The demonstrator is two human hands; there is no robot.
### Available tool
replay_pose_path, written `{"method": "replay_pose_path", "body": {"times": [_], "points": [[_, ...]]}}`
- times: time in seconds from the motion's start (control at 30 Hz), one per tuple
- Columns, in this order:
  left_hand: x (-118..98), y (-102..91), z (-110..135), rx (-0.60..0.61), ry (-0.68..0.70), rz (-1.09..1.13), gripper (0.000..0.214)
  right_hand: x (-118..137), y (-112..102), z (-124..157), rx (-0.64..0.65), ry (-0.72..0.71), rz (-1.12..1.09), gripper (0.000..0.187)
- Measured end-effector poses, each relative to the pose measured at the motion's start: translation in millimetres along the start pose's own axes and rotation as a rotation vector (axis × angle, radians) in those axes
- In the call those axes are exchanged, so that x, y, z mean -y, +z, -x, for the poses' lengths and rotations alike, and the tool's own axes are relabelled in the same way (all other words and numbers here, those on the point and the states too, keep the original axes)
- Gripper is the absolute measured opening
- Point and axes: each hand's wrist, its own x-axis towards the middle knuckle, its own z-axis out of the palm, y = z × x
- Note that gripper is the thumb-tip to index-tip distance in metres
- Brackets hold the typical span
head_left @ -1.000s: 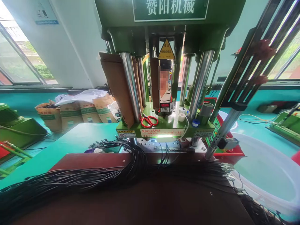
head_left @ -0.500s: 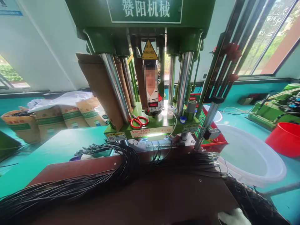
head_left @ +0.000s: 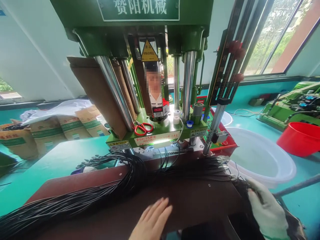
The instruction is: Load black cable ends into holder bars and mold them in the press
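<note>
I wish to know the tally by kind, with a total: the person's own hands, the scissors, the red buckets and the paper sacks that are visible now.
Hands (bare left hand, white-gloved right hand): 2
Red-handled scissors: 1
Red bucket: 1
Brown paper sacks: 4
Total: 8

Brown table (head_left: 190, 196) is standing broad and smooth, a small pale spot (head_left: 209, 185) showing on its bare right part. A long bundle of black cables (head_left: 82, 196) is trailing over the left side, curving toward the rear. A second black bundle (head_left: 195, 169) is lying along the right rear, pale ends (head_left: 222, 161) pointing right.
</note>
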Motion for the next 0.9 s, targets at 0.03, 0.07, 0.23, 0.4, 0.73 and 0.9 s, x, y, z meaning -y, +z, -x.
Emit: {"method": "replay_pose_path", "body": {"times": [0.03, 0.07, 0.23, 0.4, 0.73, 0.9], "points": [[-14, 10.2, -20, 0.067, 0.116, -0.014, 0.061, 9, 2, 3, -0.008, -0.148, 0.054, 0.033], [-27, 20.4, -38, 0.1, 0.276, -0.127, 0.067, 16, 5, 7, -0.007, -0.278, 0.095, 0.031], [-60, 60.5, -87, -0.03, 0.485, -0.504, 0.066, 33, 15, 25, 0.034, -0.534, 0.146, 0.028], [-61, 68.7, -100, -0.125, 0.466, -0.61, 0.054, 29, 24, 35, 0.084, -0.545, 0.124, 0.032], [-81, 62.1, -134, 0.231, 0.611, -0.696, 0.02, 37, 36, 32, 0.115, -0.632, 0.161, 0.037], [-85, 22.4, -142, 0.471, 0.456, -0.165, 0.021, 42, 35, 39, 0.126, -0.425, -0.049, 0.032]]}}
